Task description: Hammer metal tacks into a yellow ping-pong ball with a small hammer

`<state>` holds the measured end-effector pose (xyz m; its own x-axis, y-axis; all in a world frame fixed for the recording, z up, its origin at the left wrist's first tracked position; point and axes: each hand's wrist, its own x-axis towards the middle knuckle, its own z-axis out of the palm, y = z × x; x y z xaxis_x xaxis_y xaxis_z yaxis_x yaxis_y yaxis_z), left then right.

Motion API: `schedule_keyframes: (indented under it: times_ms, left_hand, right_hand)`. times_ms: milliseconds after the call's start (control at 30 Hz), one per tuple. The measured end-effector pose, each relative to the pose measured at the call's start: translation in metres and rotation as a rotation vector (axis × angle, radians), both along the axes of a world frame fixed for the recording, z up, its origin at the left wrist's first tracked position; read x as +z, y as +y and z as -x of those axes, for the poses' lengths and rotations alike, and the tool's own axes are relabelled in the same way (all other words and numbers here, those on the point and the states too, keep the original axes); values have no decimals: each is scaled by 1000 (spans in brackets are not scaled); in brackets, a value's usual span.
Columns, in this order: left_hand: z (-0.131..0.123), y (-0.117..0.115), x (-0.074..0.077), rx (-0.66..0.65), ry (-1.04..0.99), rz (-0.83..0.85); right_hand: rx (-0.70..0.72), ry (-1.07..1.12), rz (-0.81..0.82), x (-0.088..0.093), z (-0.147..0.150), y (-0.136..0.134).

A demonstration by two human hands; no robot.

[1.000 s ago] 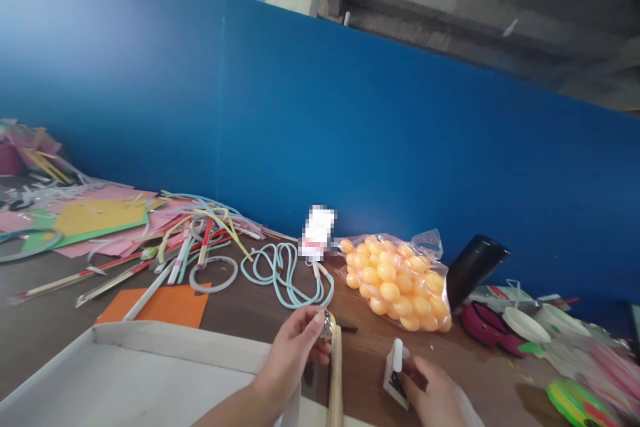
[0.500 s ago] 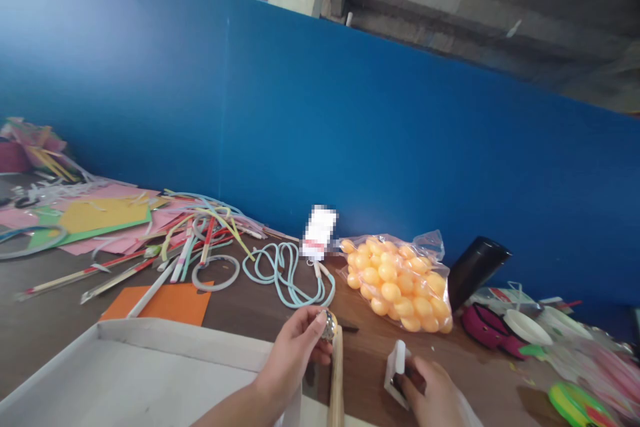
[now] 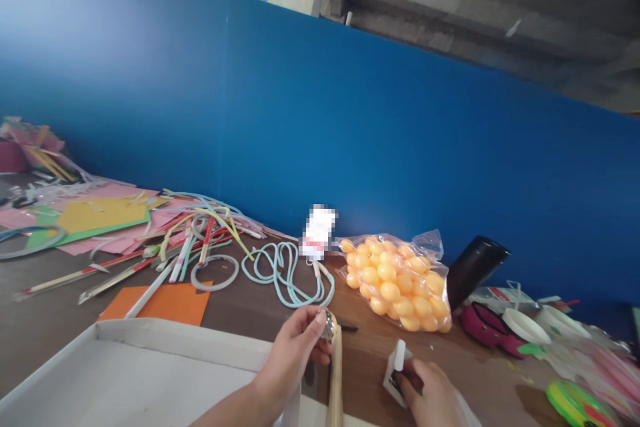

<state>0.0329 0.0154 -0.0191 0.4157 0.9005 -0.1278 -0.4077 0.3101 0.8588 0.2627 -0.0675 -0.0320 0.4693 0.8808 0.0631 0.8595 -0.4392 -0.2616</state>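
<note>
In the head view, my left hand (image 3: pixel 287 353) is closed, its thumb and fingers pinching a small shiny silver ball-like piece (image 3: pixel 328 325). That piece sits against the top end of a long pale beige stick-like thing (image 3: pixel 336 377), which runs down to the lower edge. My right hand (image 3: pixel 433 390) is closed at a small white box (image 3: pixel 389 373) with its flap raised. Its fingertips are at the box's dark opening, and whether they pinch something inside is hidden. A white tray-like box lid (image 3: pixel 165 340) lies under and left of my left forearm.
Behind my hands lie a coiled light-blue cord (image 3: pixel 285 273) and a bag of orange balls (image 3: pixel 395 283). A black bottle (image 3: pixel 477 270) leans near the blue partition (image 3: pixel 350 127). Coloured paper (image 3: pixel 105 213) and strips fill the left; a green-yellow tape roll (image 3: pixel 573 403) is right.
</note>
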Motion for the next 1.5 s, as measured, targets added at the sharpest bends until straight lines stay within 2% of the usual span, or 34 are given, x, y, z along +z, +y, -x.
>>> schedule_keyframes:
  times_ms: [533, 867, 1300, 1500]
  left_hand:
    - [0, -1, 0, -1, 2, -15]
    - [0, 0, -4, -15, -18, -27]
    - [0, 1, 0, -6, -26, 9]
    - [0, -1, 2, 6, -21, 23]
  right_hand:
    - [-25, 29, -21, 5, 8, -1]
    - [19, 12, -47, -5, 2, 2]
    - [14, -3, -83, -4, 5, 2]
    - [70, -9, -55, -8, 3, 4]
